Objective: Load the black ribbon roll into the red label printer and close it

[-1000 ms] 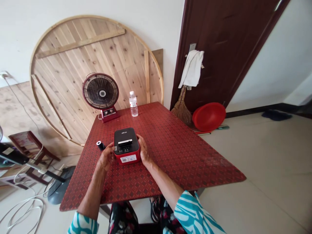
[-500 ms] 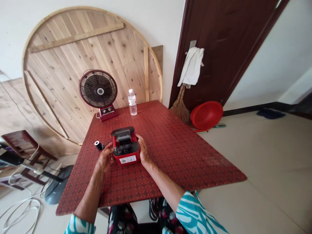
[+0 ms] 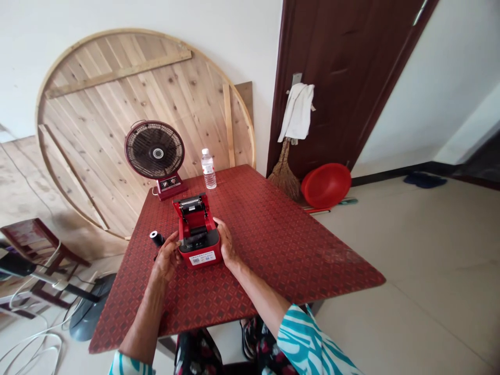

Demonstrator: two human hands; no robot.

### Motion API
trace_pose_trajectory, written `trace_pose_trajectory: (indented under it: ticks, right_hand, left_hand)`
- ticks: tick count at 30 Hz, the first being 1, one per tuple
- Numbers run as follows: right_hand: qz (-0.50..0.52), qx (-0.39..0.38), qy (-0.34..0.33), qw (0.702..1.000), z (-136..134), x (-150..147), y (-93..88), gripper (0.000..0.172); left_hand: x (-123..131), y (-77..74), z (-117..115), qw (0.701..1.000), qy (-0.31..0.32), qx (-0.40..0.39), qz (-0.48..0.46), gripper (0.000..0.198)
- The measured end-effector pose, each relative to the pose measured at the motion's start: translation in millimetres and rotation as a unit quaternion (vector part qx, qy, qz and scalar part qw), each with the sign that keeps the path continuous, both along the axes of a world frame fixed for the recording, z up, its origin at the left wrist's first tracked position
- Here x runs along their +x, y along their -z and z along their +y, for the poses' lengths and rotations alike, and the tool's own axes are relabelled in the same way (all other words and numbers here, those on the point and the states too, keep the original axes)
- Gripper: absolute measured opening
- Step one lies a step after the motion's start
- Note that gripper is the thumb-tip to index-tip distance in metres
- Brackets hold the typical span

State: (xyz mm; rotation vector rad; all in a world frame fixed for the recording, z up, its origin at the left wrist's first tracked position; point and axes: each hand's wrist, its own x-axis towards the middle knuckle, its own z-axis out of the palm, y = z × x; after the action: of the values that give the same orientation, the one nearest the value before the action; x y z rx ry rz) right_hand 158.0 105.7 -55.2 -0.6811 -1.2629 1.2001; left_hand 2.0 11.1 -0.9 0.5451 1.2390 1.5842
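A red and black label printer (image 3: pixel 201 256) stands on the patterned red table (image 3: pixel 281 250), its white sticker facing me. Its hinged lid (image 3: pixel 191 205) is raised and tilted back, showing a dark roller inside. My left hand (image 3: pixel 167 259) grips the printer's left side with fingers bent against the casing. Against the right side lies my right hand (image 3: pixel 227 244), fingers along the wall and closed on it. A small black roll with a white end (image 3: pixel 157 238) is just beyond my left fingers.
Behind the printer are a dark red fan (image 3: pixel 155 156) and a water bottle (image 3: pixel 209 169). A round wooden tabletop (image 3: pixel 89 114) leans on the wall. A broom (image 3: pixel 285 174) and a red basin (image 3: pixel 328 185) are by the door. A chair (image 3: pixel 35 245) and cables lie left.
The printer's lid has swung up and back, from partly raised to wide open. Both hands remain at the printer's sides. The view has shifted slightly.
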Motion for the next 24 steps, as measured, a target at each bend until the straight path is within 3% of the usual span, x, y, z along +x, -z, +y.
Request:
trace_pose_trajectory:
  ticks: [8, 12, 14, 18, 21, 24]
  right_hand:
    - [0.017, -0.008, -0.003, 1.0, 1, -1, -1.1, 0.048]
    - [0.022, -0.016, -0.007, 1.0, 1, 0, -2.3, 0.049]
    - [0.025, -0.019, -0.009, 0.999, 1, 0, -2.8, 0.049]
    - [0.04, -0.03, -0.011, 0.999, 2, -1, -3.3, 0.049]
    - [0.047, -0.033, -0.008, 0.998, 2, -2, -3.8, 0.049]
    - [0.044, -0.029, -0.007, 0.999, 3, -2, -4.3, 0.048]
  left_hand:
    - [-1, -15.1, -6, 0.989, -0.028, 0.016, 0.143, 0.072]
    - [-11, -35.8, 4, 0.95, -0.024, 0.053, 0.306, 0.049]
    - [-13, -46.7, 15, 0.913, 0.018, 0.061, 0.403, 0.039]
    - [-10, -61.8, 45, 0.807, 0.152, 0.051, 0.568, 0.03]
    - [-5, -67.6, 66, 0.737, 0.241, 0.016, 0.631, 0.022]
    - [0, -70.7, 79, 0.679, 0.274, -0.025, 0.681, 0.021]
